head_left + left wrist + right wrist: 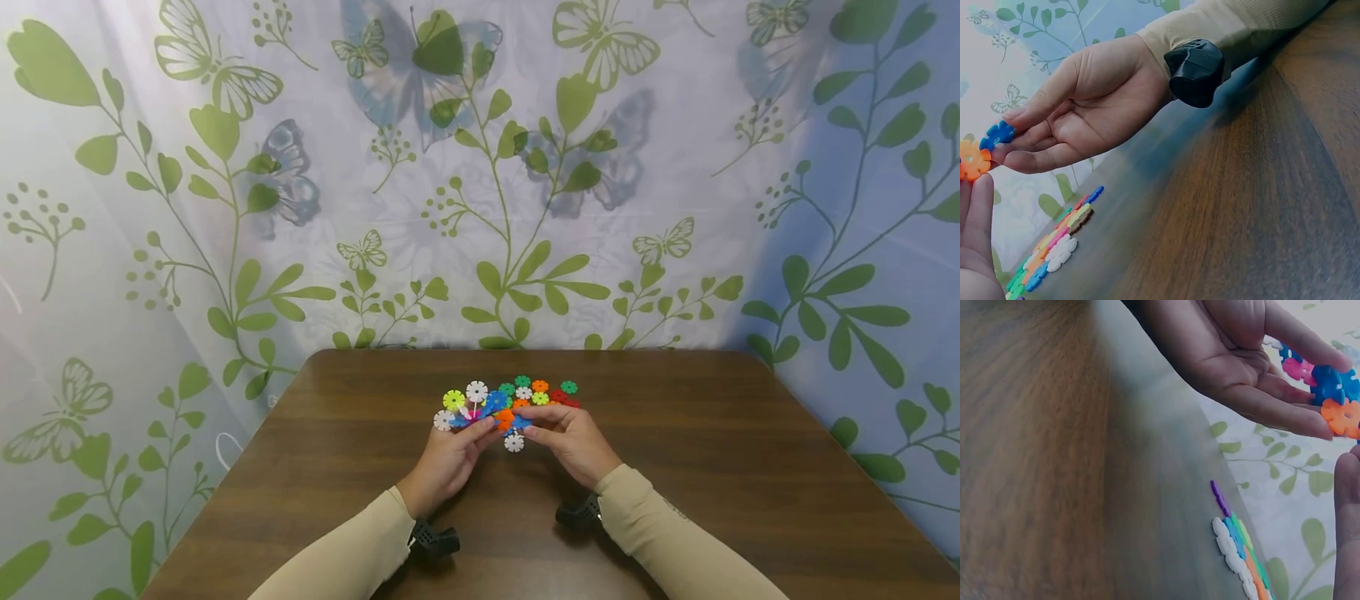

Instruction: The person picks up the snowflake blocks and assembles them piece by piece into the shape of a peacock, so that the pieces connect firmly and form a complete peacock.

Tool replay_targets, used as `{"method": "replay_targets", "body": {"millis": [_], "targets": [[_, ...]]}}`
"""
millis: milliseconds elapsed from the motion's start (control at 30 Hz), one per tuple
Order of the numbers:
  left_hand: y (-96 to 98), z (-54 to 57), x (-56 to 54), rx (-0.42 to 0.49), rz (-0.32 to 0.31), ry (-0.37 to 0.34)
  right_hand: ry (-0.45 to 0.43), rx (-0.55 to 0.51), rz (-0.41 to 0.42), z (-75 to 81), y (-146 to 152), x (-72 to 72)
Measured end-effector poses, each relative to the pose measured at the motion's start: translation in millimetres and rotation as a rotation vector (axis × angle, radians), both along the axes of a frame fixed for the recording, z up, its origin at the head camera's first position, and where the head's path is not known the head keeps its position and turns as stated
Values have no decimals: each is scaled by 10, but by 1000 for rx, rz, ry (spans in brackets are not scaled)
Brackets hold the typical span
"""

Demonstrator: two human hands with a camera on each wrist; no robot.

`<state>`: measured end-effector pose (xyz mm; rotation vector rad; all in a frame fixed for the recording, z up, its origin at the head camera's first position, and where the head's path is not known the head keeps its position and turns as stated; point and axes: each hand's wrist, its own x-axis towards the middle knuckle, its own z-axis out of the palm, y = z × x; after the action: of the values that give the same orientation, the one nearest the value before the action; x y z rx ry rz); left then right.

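Both hands hold one joined cluster of notched, flower-shaped plastic discs above the table. In the head view my left hand grips its left part, near a pink disc and blue discs. My right hand pinches a blue disc between thumb and fingers; this disc touches an orange disc in the left wrist view. White discs and a yellow-green disc stick out at the cluster's left, with another white disc below. In the right wrist view my left hand holds the blue and orange pieces.
Loose discs in green, red, orange, white and yellow lie on the brown wooden table behind the hands. A patterned curtain hangs behind the table. Black wrist cameras sit under both cuffs.
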<state>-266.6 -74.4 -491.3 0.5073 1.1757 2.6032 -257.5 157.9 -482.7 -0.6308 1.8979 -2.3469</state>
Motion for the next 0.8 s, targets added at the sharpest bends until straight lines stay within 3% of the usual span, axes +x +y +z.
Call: {"method": "replay_targets", "body": {"millis": [133, 300, 633, 800], "targets": [[-11, 15, 8, -22, 7, -30, -12, -7, -15, 4, -8, -3], [-26, 39, 22, -111, 23, -44, -2, 3, -18, -10, 22, -18], [-70, 33, 12, -241, 14, 15, -5, 91, -5, -27, 77, -26], [-79, 56, 10, -250, -12, 58, -14, 114, 11, -5, 94, -34]]}}
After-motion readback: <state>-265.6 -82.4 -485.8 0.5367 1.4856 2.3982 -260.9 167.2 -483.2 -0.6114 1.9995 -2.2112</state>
